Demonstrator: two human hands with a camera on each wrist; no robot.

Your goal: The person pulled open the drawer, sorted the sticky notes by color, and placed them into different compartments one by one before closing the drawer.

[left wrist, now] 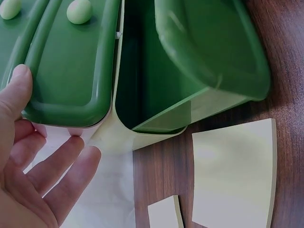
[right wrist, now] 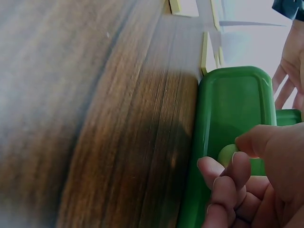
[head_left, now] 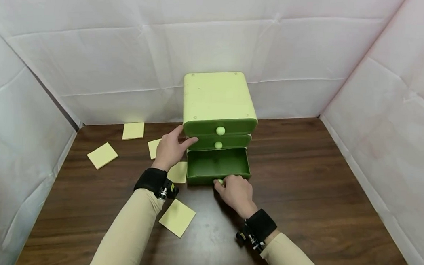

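Observation:
A green three-drawer cabinet (head_left: 218,96) stands at the middle of the brown table. Its bottom drawer (head_left: 217,163) is pulled out and looks empty. My right hand (head_left: 221,183) pinches that drawer's pale knob (right wrist: 225,153) between thumb and fingers (right wrist: 240,173). My left hand (head_left: 185,135) presses flat against the cabinet's left side, fingers straight, with the thumb on the corner of the middle drawer (left wrist: 66,61). The upper two drawers are closed. In the left wrist view the open drawer (left wrist: 209,42) juts out beside my left hand (left wrist: 52,156).
Several yellow sticky notes lie on the table left of the cabinet: one near the back wall (head_left: 133,130), one further left (head_left: 102,155), one by my left wrist (head_left: 178,172), one nearer me (head_left: 177,217). White paper walls enclose the table on three sides.

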